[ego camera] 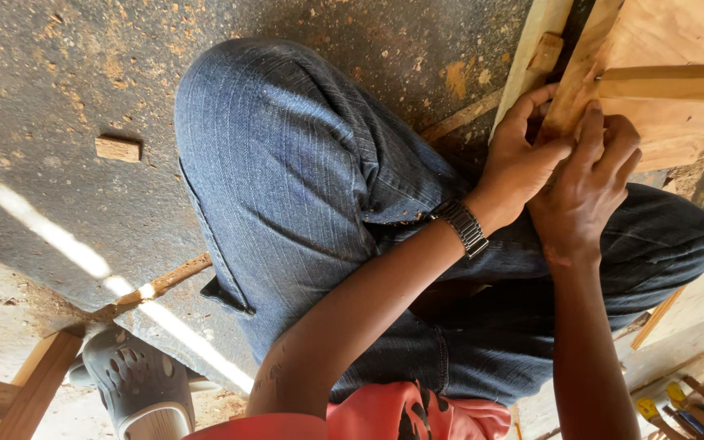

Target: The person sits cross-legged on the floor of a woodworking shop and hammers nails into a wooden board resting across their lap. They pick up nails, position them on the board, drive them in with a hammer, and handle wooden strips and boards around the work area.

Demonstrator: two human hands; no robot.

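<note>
I see my left hand (523,159) and right hand (588,183) pressed together, both gripping the pale, rough-edged plywood piece (653,122) at upper right, above my jeans-clad knee (287,163).

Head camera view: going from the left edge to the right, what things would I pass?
Small wood block → grey shoe → bent knee in jeans → metal wristwatch → left hand → right hand → plywood panel.
</note>
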